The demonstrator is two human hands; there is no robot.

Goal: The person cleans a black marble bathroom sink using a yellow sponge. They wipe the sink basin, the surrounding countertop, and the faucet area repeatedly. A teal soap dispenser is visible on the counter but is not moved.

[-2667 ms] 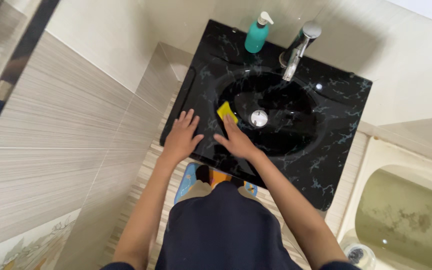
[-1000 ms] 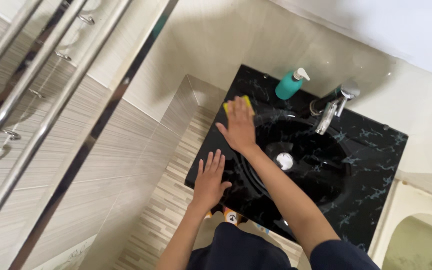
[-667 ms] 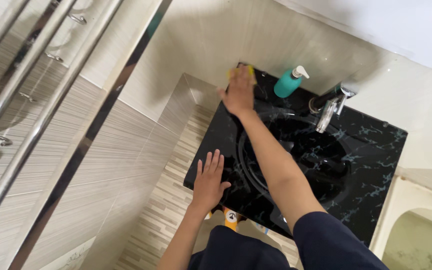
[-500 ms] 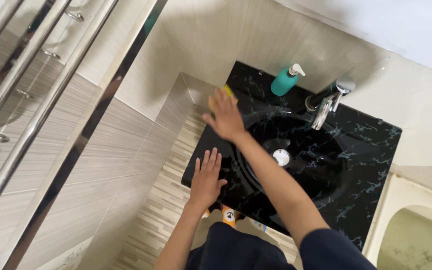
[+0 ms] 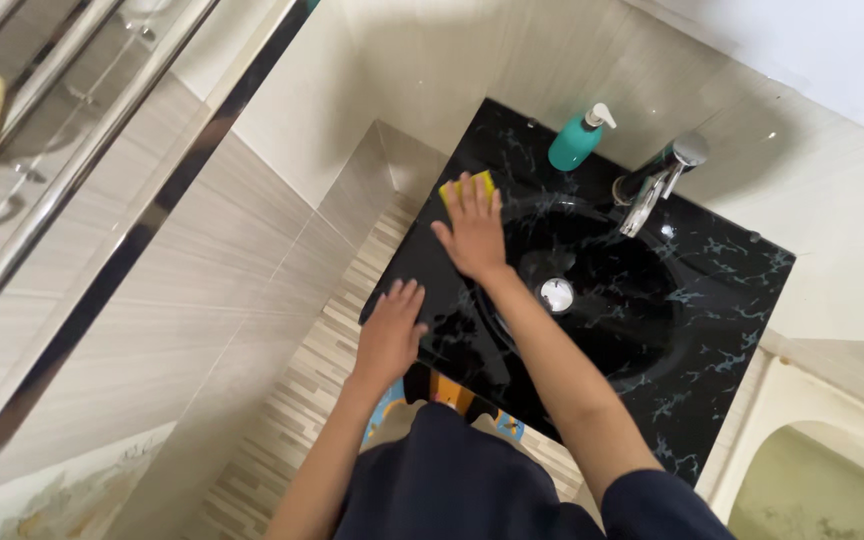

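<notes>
I see the sponge (image 5: 467, 186) on the sink's (image 5: 722, 270) left rim, the soap bottle (image 5: 576, 142) behind it, and the tap (image 5: 657, 185) right of the bottle.

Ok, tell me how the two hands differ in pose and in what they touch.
The right hand reaches far along the black sink top, pressing a yellow sponge under its fingertips; the left hand holds nothing. The right arm stretches out; the left stays near the front corner. Both lie flat, palm down, on the sink top.

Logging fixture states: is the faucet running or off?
Off, as far as the view shows. No stream falls from the faucet spout into the black basin, and the drain plug shows clearly with no splashing around it.
</notes>
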